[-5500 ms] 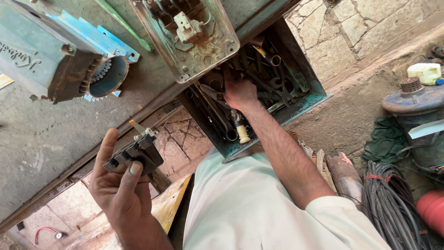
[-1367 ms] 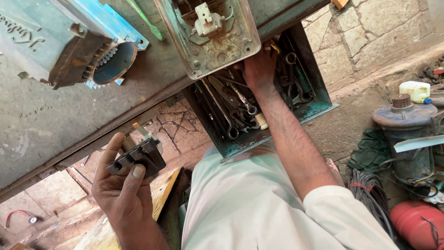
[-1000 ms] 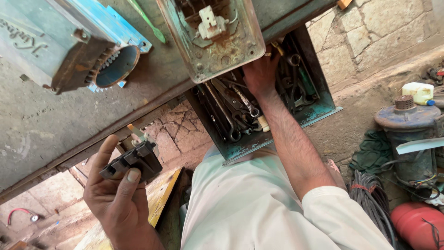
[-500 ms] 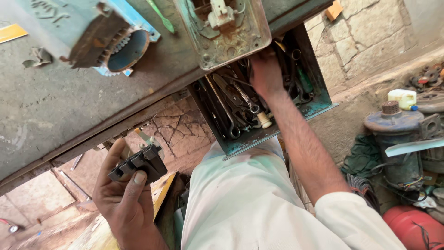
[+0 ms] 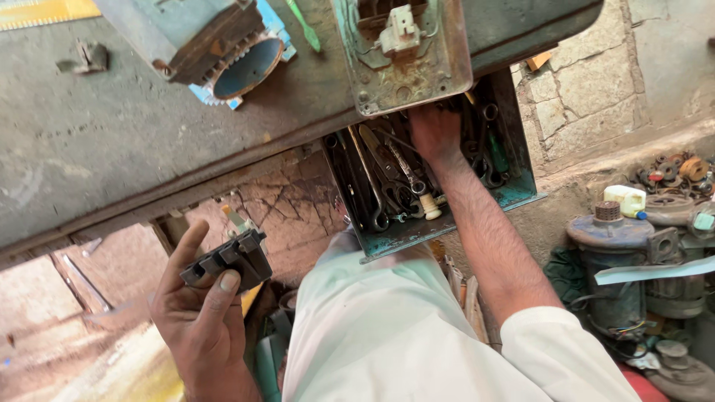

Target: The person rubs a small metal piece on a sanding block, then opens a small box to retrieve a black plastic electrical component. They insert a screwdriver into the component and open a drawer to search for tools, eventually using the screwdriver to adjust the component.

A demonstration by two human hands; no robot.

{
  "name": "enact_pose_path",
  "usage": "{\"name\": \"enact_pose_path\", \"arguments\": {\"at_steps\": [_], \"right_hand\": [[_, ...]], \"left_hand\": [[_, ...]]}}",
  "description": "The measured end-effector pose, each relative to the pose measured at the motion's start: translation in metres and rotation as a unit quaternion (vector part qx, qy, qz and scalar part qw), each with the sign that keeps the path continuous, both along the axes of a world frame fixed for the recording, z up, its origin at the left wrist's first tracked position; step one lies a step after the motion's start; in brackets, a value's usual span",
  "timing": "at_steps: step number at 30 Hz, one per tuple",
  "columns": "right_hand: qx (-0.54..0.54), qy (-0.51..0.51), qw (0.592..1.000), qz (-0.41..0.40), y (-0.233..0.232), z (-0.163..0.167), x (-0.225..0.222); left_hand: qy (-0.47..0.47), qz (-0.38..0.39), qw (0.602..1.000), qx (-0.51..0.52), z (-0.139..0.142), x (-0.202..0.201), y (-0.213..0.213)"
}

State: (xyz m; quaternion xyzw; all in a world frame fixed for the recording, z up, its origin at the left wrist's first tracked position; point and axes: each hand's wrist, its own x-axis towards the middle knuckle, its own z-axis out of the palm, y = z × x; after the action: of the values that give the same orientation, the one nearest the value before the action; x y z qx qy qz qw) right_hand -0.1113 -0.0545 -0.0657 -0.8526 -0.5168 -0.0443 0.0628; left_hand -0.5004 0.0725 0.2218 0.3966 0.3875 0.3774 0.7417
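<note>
Grey, scuffed metal makes up the wide counter (image 5: 112,141), which fills the upper left and is cut off at the top edge. On the counter stands a blue-grey ribbed motor housing with an open round bore (image 5: 223,45), its upper part out of frame. Beside the housing on the counter sits a rusty rectangular metal switch box (image 5: 406,56) with a pale switch inside, also cropped. Below the counter edge hangs a teal metal tool drawer (image 5: 447,219), crammed with dark spanners and pliers too tangled to separate. The right hand (image 5: 434,130) reaches into that drawer; its fingers are hidden under the switch box, so its grip cannot be told. Below the counter, the left hand (image 5: 201,313) clasps a black blocky plastic terminal part (image 5: 231,257) between thumb and fingers.
</note>
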Motion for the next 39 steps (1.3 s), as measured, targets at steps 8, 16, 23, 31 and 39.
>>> {"name": "enact_pose_path", "arguments": {"at_steps": [8,16,23,31,39], "right_hand": [[0.197,0.075,0.97,-0.123,-0.002,-0.02,-0.005],[0.241,0.038,0.966,-0.086,0.005,-0.022,-0.011],[0.05,0.039,0.998,-0.019,-0.011,-0.008,-0.006],[-0.058,0.026,0.998,-0.001,-0.005,-0.005,-0.017],[0.051,0.045,0.996,0.057,0.008,-0.005,-0.022]], "left_hand": [[0.022,0.045,0.999,0.008,0.007,0.018,0.001],[0.044,0.059,0.997,-0.009,0.017,0.032,-0.003],[0.039,0.045,0.998,-0.022,0.009,0.031,0.001],[0.004,0.048,0.999,0.001,0.004,0.03,0.009],[-0.022,0.043,0.999,-0.005,-0.003,0.035,0.016]]}}
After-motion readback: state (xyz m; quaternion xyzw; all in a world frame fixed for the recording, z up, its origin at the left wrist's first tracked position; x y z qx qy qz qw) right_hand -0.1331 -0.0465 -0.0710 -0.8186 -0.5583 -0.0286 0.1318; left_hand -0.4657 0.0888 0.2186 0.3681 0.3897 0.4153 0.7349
